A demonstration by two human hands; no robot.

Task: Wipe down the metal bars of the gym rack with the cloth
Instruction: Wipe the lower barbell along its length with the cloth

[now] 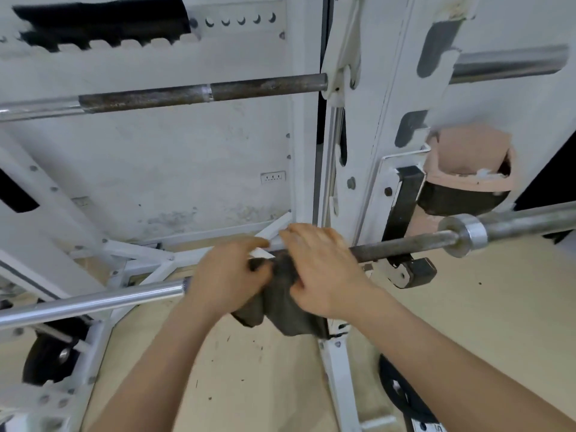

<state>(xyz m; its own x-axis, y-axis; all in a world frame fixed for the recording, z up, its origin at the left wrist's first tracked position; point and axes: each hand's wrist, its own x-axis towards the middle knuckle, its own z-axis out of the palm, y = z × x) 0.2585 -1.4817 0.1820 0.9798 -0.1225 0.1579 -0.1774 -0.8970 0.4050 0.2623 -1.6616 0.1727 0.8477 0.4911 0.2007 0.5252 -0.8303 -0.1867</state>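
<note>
Dark grey-brown cloth, thick and matte, is bunched over the lower bar near centre of view, w/ a creased fold hanging down on the near side. Left hand sits on the cloth's left end: thumb pressed into the fabric, other fingers curled over it, index reaching toward the far side. Right hand lies on top of the cloth just beside the left one, fingers bent over the far side of the bar, thumb hooked into the fabric underneath. Motion blur hides finer detail of both grips.

Lower bar is bright chrome left of the hands, dull and rust-speckled to the right, ending in a steel collar. It rests in a black hook on the white rack upright, whose paint is chipped and scuffed. Upper bar runs across the far side, mostly dark and pitted, chrome at its left end.

Floor is pale beige w/ small dark specks. Wall behind is white, stained low down, w/ a socket. Black weight plate at near left, another plate at near right by the upright's base
</note>
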